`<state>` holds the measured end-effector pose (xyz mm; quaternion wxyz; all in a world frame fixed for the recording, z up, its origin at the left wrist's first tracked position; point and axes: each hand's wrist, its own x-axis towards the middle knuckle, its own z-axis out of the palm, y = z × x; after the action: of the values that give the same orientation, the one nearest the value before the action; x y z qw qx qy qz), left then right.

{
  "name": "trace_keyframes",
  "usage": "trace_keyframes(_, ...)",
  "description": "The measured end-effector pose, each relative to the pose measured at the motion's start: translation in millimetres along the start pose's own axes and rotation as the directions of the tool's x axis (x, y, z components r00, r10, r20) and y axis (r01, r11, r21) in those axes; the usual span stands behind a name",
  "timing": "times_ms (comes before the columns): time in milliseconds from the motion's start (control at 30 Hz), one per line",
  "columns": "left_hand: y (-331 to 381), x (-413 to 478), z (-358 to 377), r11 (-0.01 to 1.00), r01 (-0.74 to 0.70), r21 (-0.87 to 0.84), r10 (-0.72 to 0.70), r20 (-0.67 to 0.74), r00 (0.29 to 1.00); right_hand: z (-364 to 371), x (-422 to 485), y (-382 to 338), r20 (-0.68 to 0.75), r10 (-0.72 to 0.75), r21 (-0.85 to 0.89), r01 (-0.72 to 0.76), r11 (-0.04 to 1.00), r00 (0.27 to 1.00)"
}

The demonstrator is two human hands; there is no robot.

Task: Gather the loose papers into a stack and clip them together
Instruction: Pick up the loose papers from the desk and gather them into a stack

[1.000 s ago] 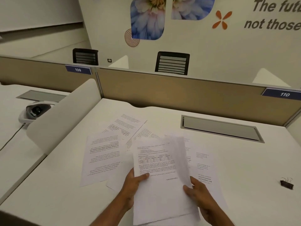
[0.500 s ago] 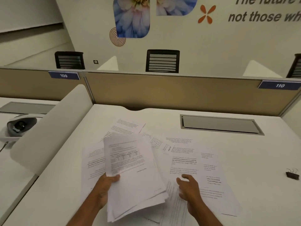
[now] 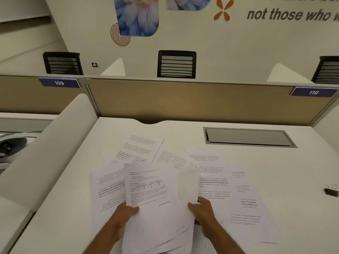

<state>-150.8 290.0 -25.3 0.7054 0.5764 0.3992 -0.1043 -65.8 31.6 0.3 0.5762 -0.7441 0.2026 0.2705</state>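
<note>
A partial stack of printed white sheets (image 3: 152, 208) is raised over the desk near me, with my left hand (image 3: 126, 214) gripping its left edge. My right hand (image 3: 202, 209) pinches a single blurred sheet (image 3: 189, 187) that stands against the stack's right side. Several loose papers (image 3: 238, 195) lie spread on the white desk (image 3: 302, 226) behind and to the right of the stack, and others (image 3: 139, 151) lie at the back left. A black binder clip (image 3: 331, 191) lies alone at the desk's far right.
A grey cable hatch (image 3: 247, 138) is set in the desk at the back right. A white curved divider (image 3: 55, 153) borders the left side, and a tan partition (image 3: 183, 101) closes the back. A grey device (image 3: 9, 145) sits on the neighbouring desk to the left.
My right hand, which was open over the loose papers, has taken one sheet and brought it up against the stack. The stack in my left hand has moved back towards the middle.
</note>
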Motion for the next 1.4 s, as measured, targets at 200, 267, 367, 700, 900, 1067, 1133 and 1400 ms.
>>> trace_keyframes(200,3.2,-23.1,-4.3,0.989,-0.032,-0.146,0.038,0.038,0.999,-26.7,-10.0,0.7,0.039,-0.093,0.008,0.092,0.996,0.995)
trace_keyframes(267,2.2,-31.6,-3.5,0.99,-0.063,-0.129,0.071,0.063,0.995,-41.1,-10.7,-1.5,0.094,-0.055,0.024,0.053,0.998,0.994)
trace_keyframes(367,0.7,-43.6,3.8,0.994,-0.091,-0.063,0.096,0.091,0.991,-52.1,-8.3,-2.2,0.191,-0.027,0.015,0.024,1.0,0.981)
trace_keyframes(700,6.8,-50.7,0.9,0.991,-0.074,-0.111,0.085,0.09,0.992,-2.7,-27.7,-37.7,0.402,-0.11,-0.047,0.141,0.989,0.909)
trace_keyframes(900,10.8,-36.2,-68.1,0.92,-0.205,-0.335,0.156,-0.168,0.973,62.6,-9.2,-39.8,0.169,-0.193,-0.202,0.225,0.953,0.967)
trace_keyframes(1067,9.1,-24.2,-130.6,0.874,-0.179,-0.451,0.055,-0.275,0.96,115.2,5.8,-31.8,0.187,-0.282,-0.638,0.335,0.693,0.941)
trace_keyframes(1133,10.2,-18.8,-142.6,0.872,-0.134,-0.47,0.01,-0.257,0.966,132.0,8.0,-31.6,0.183,-0.262,-0.747,0.307,0.59,0.948)
trace_keyframes(1400,16.3,-20.8,-150.6,0.854,-0.081,-0.514,-0.012,-0.175,0.984,168.3,15.2,-31.7,0.166,-0.197,-0.781,0.251,0.572,0.966)
